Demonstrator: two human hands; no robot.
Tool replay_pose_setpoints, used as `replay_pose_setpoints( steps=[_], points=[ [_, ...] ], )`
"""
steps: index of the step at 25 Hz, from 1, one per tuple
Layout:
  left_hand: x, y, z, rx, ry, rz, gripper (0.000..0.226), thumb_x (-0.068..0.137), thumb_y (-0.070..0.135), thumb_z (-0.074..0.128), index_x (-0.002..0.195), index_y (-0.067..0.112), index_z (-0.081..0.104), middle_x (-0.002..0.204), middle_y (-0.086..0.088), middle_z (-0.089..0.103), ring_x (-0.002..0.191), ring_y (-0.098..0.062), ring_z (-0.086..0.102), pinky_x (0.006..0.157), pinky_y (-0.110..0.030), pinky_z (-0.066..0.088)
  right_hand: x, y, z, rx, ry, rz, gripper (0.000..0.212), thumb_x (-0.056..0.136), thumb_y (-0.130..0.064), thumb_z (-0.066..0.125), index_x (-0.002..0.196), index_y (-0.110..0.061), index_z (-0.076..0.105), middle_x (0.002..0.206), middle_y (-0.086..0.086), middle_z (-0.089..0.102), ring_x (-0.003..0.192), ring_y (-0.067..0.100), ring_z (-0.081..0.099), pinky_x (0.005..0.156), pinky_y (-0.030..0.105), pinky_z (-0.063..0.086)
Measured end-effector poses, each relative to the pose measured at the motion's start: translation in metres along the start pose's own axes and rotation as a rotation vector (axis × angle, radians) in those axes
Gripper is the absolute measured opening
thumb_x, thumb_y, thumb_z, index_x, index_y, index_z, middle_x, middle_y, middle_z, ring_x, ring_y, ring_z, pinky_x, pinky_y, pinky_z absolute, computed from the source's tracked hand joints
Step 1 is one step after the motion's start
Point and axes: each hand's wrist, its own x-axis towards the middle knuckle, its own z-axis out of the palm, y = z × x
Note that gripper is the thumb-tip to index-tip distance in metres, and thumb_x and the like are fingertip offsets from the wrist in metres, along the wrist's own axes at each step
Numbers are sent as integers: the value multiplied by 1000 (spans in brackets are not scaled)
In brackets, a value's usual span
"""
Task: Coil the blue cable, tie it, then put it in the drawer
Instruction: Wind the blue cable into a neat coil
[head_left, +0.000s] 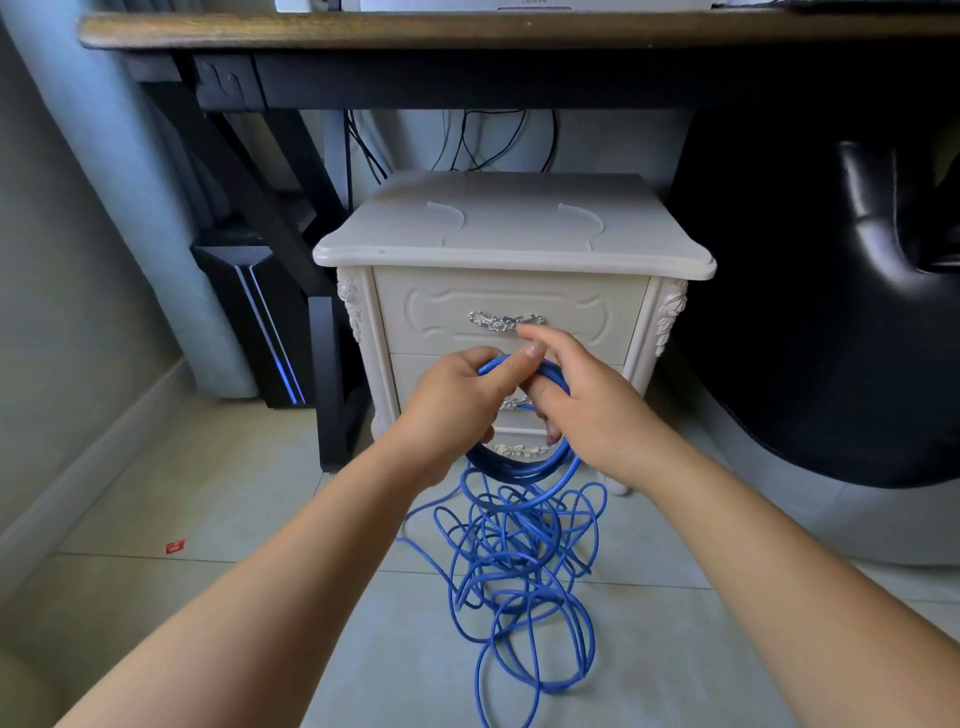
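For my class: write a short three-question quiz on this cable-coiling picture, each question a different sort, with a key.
1. True or false: the top drawer of the cabinet is shut.
2. Most of the blue cable lies: A on the cabinet, B loose on the floor, C in a drawer.
3. Which holds the coiled loops: left hand, right hand, or both?
Key: 1 true; 2 B; 3 both.
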Motion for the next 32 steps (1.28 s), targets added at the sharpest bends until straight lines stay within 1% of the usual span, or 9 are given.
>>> replay_pose_setpoints(
  steps=[3, 7, 12, 14, 16, 19, 23, 27, 32],
  points=[
    [4, 3, 0, -232, 50, -71, 45, 92, 48, 59, 61, 20, 41, 49, 8, 25, 42, -11, 20, 42, -23, 21, 0, 4, 1, 394, -14, 69, 17, 100, -27, 52, 115, -28, 60, 69, 0, 54, 57, 13, 57, 61, 30, 54],
    [2, 1, 2, -508, 99, -190, 48, 94, 50, 55, 59, 24, 36, 52, 8, 19, 43, -9, 15, 40, -21, 17, -3, 4, 14, 759, 124, 203, 33, 104, -35, 38, 89, -15, 59, 63, 6, 53, 53, 21, 58, 51, 25, 48],
    [0, 1, 7, -559, 293, -219, 48, 91, 52, 59, 62, 18, 42, 46, 9, 23, 40, -12, 20, 40, -22, 34, -7, -1, 29, 1042, 174, 227, 30, 106, -23, 36, 96, -12, 62, 66, 6, 53, 61, 25, 58, 70, 40, 50],
    [-1, 4, 9, -612, 339, -231, 46, 92, 53, 59, 67, 16, 45, 42, 10, 25, 32, -10, 27, 65, -36, 58, -8, 0, 38, 941, 218, 213, 28, 106, -28, 36, 101, -20, 63, 69, 1, 57, 71, 27, 59, 82, 49, 50],
    [-3, 4, 12, -635, 378, -231, 45, 93, 52, 56, 69, 15, 46, 39, 11, 24, 28, -8, 29, 84, -49, 56, -11, 1, 46, 771, 255, 195, 23, 104, -35, 39, 108, -30, 61, 70, -7, 59, 80, 24, 59, 95, 53, 47],
    [-9, 2, 14, -668, 342, -210, 46, 95, 52, 52, 66, 17, 43, 43, 9, 22, 33, -9, 24, 75, -42, 56, -11, 6, 47, 559, 259, 161, 20, 103, -30, 44, 115, -39, 57, 71, -3, 64, 82, 20, 65, 93, 42, 48],
    [-11, 2, 2, -603, 99, -218, 41, 96, 49, 51, 74, 14, 50, 52, 4, 26, 41, -11, 28, 51, -25, 45, -6, 9, 25, 502, 172, 115, 21, 104, -24, 42, 109, -35, 59, 61, 2, 58, 67, 20, 64, 77, 41, 50],
    [-10, 2, -18, -220, -112, -60, 32, 98, 38, 52, 107, 9, 61, 63, -1, 42, 43, -12, 38, 52, -29, 51, -5, 7, -3, 302, -97, 64, 22, 104, -20, 41, 116, -28, 57, 60, 3, 55, 55, 7, 57, 61, 24, 43],
    [-10, -1, -16, 440, -94, 243, 33, 100, 31, 51, 132, 25, 55, 54, 10, 48, 47, -5, 47, 59, -33, 58, -5, 4, -8, 85, -166, 81, 22, 103, -28, 44, 121, -36, 53, 57, 0, 61, 64, 19, 64, 72, 39, 51]
  ],
)
